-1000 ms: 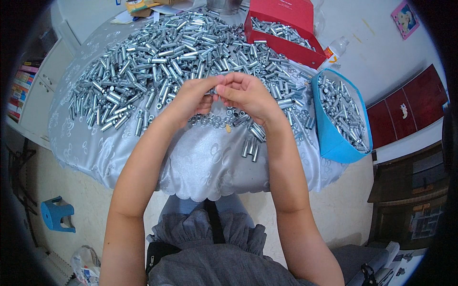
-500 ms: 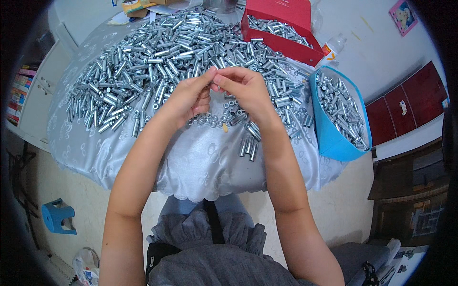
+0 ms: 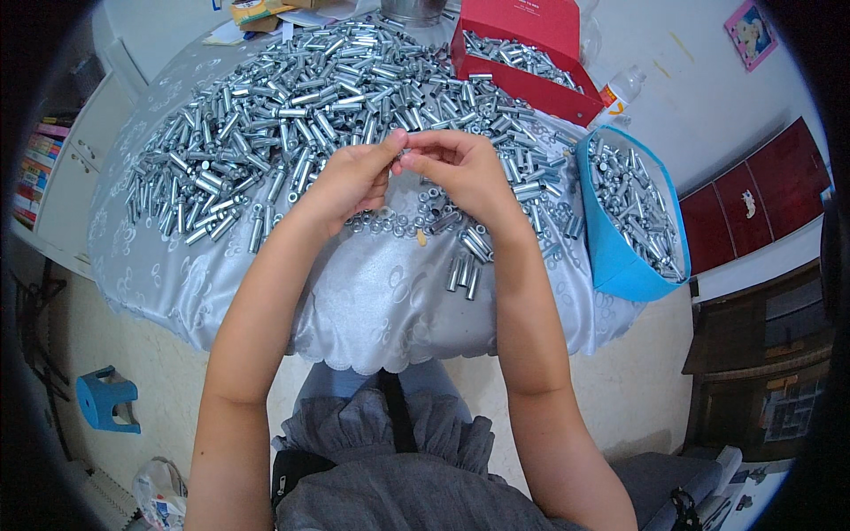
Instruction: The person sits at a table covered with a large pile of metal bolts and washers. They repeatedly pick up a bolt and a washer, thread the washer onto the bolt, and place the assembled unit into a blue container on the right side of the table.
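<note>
My left hand and my right hand meet at the fingertips over the near side of a big heap of shiny metal sleeves. Both are closed in a pinch. A glint of grey metal shows between the fingertips, too small and covered to name. Below the hands, many small nuts lie scattered on the tablecloth. A few loose sleeves lie side by side nearer to me, left of my right forearm.
A silvery patterned cloth covers the round table. To the right stands a blue fabric bin full of metal fasteners. An open red box of sleeves sits at the back, beside a plastic bottle. A blue stool is on the floor at left.
Both hands stay together over the heap. The right fingertips have drawn slightly apart from the left ones, and a bit of grey metal now shows between them.
</note>
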Motion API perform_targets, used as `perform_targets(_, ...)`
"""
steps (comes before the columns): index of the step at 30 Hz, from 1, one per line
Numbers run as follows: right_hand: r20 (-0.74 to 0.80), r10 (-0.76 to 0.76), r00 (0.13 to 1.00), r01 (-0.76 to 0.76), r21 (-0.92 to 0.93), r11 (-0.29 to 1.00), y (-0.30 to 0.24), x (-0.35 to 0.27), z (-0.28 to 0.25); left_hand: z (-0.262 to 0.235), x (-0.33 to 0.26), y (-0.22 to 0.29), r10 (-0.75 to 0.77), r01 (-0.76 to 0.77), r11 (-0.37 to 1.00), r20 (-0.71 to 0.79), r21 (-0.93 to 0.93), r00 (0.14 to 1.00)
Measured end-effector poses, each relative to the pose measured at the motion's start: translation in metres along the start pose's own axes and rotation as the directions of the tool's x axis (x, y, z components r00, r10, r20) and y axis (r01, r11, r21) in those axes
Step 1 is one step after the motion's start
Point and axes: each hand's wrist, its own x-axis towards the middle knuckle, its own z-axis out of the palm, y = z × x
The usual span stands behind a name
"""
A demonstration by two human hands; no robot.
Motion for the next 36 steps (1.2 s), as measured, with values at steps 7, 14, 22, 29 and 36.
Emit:
perform_targets(7,0.001,-0.011,1.000,0.011,0.009,1.000,0.004,0.001,-0.001,0.000,0.000,0.000,0.026,-0.025,0.998,-0.014,0.052,1.000)
perform_targets(14,-0.057,-0.023,0.998,0.021,-0.039,0.999,0.001,0.000,0.004,-0.001,0.004,-0.005,0.048,-0.035,0.996,-0.165,0.078,0.985)
perform_targets(22,-0.075,0.081,0.994,-0.100,-0.300,0.949,0.003,0.000,-0.003,-0.002,0.005,-0.008,0.265,-0.182,0.923,-0.217,0.339,0.940)
perform_targets(29,-0.069,-0.038,0.997,0.021,-0.224,0.974,0.001,-0.001,-0.008,-0.003,0.006,-0.009,0.314,-0.209,0.864,-0.167,0.458,0.935)
perform_targets(36,0.024,-0.067,0.997,0.071,-0.321,0.944,-0.004,-0.004,-0.006,-0.006,0.010,-0.015,0.358,-0.261,0.859,-0.153,0.439,0.921)
